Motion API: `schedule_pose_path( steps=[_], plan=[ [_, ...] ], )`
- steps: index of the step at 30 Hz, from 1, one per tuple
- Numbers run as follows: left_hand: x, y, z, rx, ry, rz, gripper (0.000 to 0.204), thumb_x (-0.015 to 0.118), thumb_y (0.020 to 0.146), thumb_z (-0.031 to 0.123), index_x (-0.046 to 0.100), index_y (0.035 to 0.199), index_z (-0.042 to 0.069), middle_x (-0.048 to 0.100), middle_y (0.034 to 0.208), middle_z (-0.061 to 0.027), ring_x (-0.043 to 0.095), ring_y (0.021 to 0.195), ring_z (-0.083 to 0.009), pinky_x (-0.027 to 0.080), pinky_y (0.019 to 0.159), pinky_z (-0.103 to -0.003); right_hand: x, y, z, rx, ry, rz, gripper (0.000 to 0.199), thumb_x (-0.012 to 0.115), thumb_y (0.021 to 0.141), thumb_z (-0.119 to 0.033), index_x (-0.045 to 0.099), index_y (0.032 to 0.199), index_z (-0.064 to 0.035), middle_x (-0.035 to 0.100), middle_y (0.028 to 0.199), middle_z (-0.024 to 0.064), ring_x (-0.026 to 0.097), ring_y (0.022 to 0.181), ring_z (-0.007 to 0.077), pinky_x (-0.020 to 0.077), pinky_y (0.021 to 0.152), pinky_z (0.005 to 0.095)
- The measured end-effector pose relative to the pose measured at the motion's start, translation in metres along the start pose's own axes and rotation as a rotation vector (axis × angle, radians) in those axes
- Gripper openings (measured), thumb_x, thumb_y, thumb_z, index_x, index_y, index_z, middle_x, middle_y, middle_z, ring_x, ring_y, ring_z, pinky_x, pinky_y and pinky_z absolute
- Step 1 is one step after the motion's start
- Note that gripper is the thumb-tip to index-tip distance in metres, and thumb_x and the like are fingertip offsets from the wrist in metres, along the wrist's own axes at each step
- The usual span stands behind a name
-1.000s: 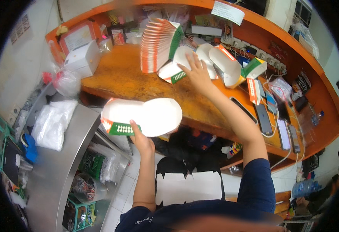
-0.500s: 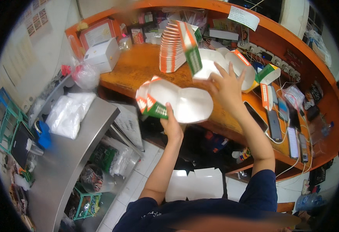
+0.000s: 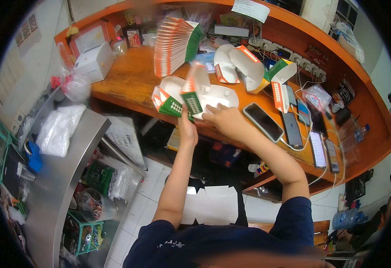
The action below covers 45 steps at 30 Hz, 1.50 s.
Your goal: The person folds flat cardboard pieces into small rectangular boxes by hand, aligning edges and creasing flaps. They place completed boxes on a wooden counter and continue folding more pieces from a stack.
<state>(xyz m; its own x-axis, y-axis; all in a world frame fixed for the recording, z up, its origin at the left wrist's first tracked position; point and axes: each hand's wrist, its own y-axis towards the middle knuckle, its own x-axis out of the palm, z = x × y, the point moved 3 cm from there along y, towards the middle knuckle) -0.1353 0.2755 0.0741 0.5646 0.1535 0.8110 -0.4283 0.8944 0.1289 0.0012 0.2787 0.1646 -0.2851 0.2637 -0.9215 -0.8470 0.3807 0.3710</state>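
We see the left hand (image 3: 188,130) at the front edge of the orange counter (image 3: 128,73), its grip closed on the left carton (image 3: 171,103), thumb up against the green side. Right carton (image 3: 194,100) sits right against it, side panel raised and blurred, white flap spread to the right. Right hand (image 3: 227,121): fingertips at that white flap; we can't tell if the grip pinches it or just touches. Both cartons are over the counter's front edge, near the middle.

Behind them we have a fanned carton stack (image 3: 171,49), orange, white and green. Right of that, a cluster of open cartons (image 3: 248,64). Dark-screened phone (image 3: 263,121) lies just beside the right hand. White cut card (image 3: 211,204) on the lap.
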Motion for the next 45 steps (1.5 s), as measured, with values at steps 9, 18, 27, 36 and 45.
schedule_pose_path(
  steps=[9, 18, 27, 36, 45],
  plan=[
    [0.019, -0.016, 0.01, 0.426, 0.7, -0.172, 0.048, 0.071, 0.08, 0.004, 0.047, 0.121, -0.004, 0.054, 0.117, -0.0096, 0.052, 0.105, -0.0154, 0.046, 0.087, -0.03, 0.038, 0.002, 0.029, 0.162, 0.455, -0.09, 0.061, 0.054, 0.079, -0.065, 0.07, 0.085, -0.0061, 0.067, 0.087, 0.0202, 0.064, 0.084, 0.0401, 0.0498, 0.073, 0.0465],
    [0.021, -0.005, 0.006, 0.248, 0.348, 0.19, 0.044, 0.052, 0.097, 0.021, 0.041, 0.13, -0.005, 0.051, 0.125, -0.0131, 0.054, 0.109, -0.02, 0.044, 0.091, -0.034, 0.005, -0.008, 0.046, 0.224, 0.977, -0.092, 0.074, 0.073, 0.072, -0.056, 0.061, 0.115, 0.0032, 0.064, 0.11, 0.0207, 0.059, 0.108, 0.0307, 0.0425, 0.098, 0.0365],
    [0.025, -0.02, 0.008, 0.19, 0.681, -0.064, 0.05, 0.047, 0.099, 0.03, 0.041, 0.131, -0.007, 0.047, 0.133, -0.0157, 0.047, 0.119, -0.0213, 0.036, 0.099, -0.033, 0.012, -0.003, 0.028, 0.434, 1.192, 0.186, 0.069, 0.063, 0.086, -0.049, 0.046, 0.128, 0.0034, 0.052, 0.129, 0.0196, 0.051, 0.117, 0.0238, 0.0429, 0.097, 0.0372],
    [0.009, -0.026, 0.007, -0.037, 0.087, -0.197, 0.075, 0.049, 0.094, 0.05, 0.021, 0.145, 0.002, 0.035, 0.142, -0.0141, 0.045, 0.124, -0.0254, 0.041, 0.102, -0.037, 0.034, 0.017, -0.023, 0.255, 0.66, -0.094, 0.072, 0.038, 0.092, -0.06, 0.009, 0.151, -0.0294, -0.005, 0.151, 0.0324, 0.004, 0.138, 0.0527, 0.017, 0.109, 0.0603],
    [-0.01, -0.037, 0.026, 0.002, 0.115, 0.278, 0.06, 0.051, 0.095, 0.046, 0.041, 0.133, 0.001, 0.053, 0.123, -0.0111, 0.055, 0.111, -0.0212, 0.046, 0.094, -0.034, 0.003, -0.007, -0.043, 0.198, 0.859, 0.173, 0.041, 0.061, 0.087, -0.034, 0.056, 0.123, -0.0146, 0.038, 0.141, 0.0216, 0.043, 0.125, 0.0409, 0.0368, 0.1, 0.0479]
  ],
)
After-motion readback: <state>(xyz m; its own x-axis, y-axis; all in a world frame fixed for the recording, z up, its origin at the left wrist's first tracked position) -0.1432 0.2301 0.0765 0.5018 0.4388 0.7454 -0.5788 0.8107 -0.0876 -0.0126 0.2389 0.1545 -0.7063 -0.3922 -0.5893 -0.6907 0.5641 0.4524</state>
